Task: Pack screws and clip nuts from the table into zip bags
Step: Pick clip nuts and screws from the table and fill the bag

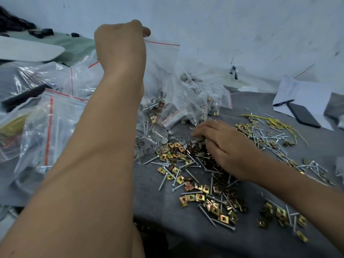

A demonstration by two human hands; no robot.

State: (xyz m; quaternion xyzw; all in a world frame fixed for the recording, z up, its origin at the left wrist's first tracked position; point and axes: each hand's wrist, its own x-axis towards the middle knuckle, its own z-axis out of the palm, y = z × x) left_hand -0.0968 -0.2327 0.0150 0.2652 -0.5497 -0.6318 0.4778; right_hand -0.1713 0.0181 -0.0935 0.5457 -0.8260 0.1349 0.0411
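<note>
Left hand (121, 45) pinches zip bag (162, 58); right hand (227, 146) grasps clip nuts (175, 148).

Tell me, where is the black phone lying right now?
The black phone lies at the far right of the head view, on the grey cloth, partly on white paper, beyond the yellow wires.

Raised zip bag (162, 58); scattered screws (206, 215), clip nuts (200, 197)

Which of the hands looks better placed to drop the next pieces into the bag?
The right hand: it rests curled on the pile of screws and clip nuts on the table. The left hand is busy pinching the zip bag up by its top edge.
</note>
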